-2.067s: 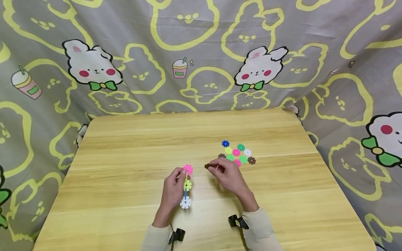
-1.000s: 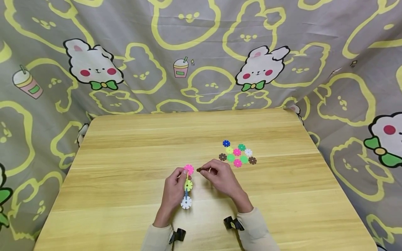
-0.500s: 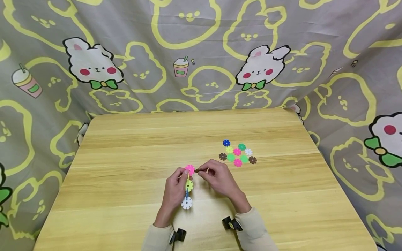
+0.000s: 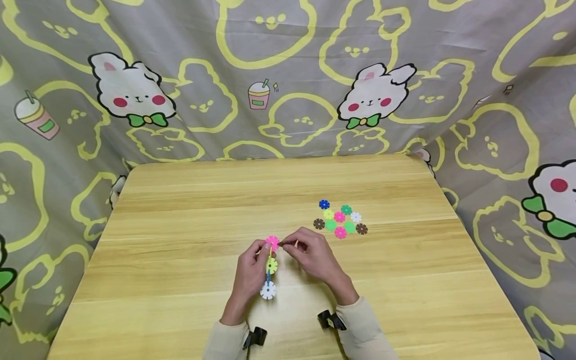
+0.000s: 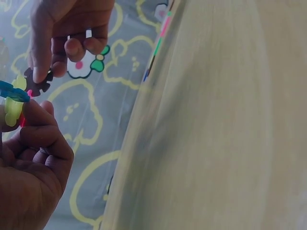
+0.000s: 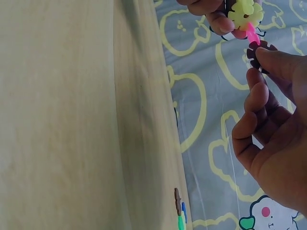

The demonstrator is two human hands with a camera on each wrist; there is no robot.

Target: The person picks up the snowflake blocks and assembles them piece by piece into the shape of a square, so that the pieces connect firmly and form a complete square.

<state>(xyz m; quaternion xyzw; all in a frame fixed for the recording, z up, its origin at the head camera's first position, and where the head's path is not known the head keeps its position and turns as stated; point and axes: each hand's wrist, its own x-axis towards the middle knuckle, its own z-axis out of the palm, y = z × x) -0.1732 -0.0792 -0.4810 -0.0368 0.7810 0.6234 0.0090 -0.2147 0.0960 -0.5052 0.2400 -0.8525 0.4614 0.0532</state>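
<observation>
My left hand (image 4: 248,267) pinches a chain of slotted plastic snowflake discs near its upper end. In the head view the chain has a pink disc (image 4: 272,243) at the top, a yellow disc (image 4: 272,265) below, a blue disc (image 4: 268,277) seen edge-on and a white disc (image 4: 268,290) at the bottom. Between thumb and forefinger, my right hand (image 4: 315,254) pinches a brown disc (image 6: 258,56). Its edge meets the rim of the pink disc in the right wrist view. The left wrist view shows the brown disc (image 5: 39,82) just above my left fingertips.
Beyond my right hand, several loose discs lie flat on the wooden table (image 4: 180,210), among them a blue snowflake disc (image 4: 324,204) and a brown snowflake disc (image 4: 362,229). A patterned grey curtain (image 4: 288,65) surrounds the table's back and sides.
My right hand has moved left from near the loose discs, bringing the brown disc up to the pink one. The left hand with the chain has barely shifted.
</observation>
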